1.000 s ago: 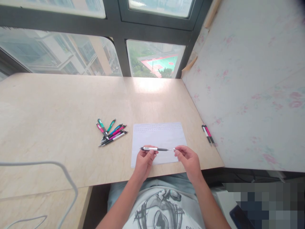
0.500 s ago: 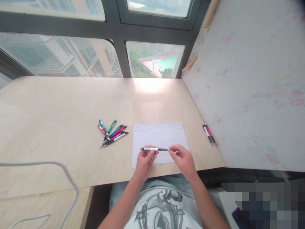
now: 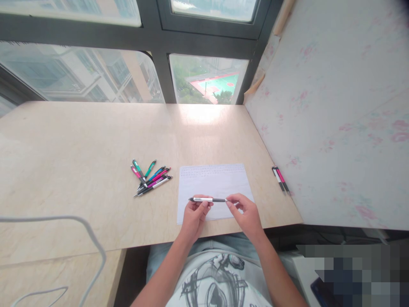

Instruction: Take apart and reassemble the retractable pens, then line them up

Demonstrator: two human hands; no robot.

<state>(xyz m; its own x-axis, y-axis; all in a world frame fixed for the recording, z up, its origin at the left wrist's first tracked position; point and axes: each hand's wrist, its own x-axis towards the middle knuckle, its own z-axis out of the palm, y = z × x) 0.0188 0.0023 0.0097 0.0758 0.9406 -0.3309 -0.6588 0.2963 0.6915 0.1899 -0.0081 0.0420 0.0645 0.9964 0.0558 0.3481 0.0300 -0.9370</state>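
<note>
The pen [image 3: 206,199] is held level just above the lower half of the paper [image 3: 214,181], close to the front edge of the counter [image 3: 79,149]. The left hand [image 3: 194,215] pinches the white barrel between thumb and fingertips. The right hand [image 3: 246,213] has its grip pressed together on the dark tip end, thumb and forefinger meeting around the nose. At this size it is not clear whether they hold a loose tip piece or only the point. From clip to tip the pen reads as one piece, with no gap visible.

A pair [image 3: 280,180] of pens lies side by side well to the right, against the foot of the wall [image 3: 335,106]. A heap [image 3: 151,177] of about seven lies just left of the paper, fanned and overlapping. Faint rows of marks run along the paper's far edge, and the rest of the sheet is bare.

Judging from this layout, the pair looks set aside as dealt with and the pen in hand would be the third. The heap looks untouched. If so, the work is at an early stage, with most of the pens left to handle and much of the sheet unused.
</note>
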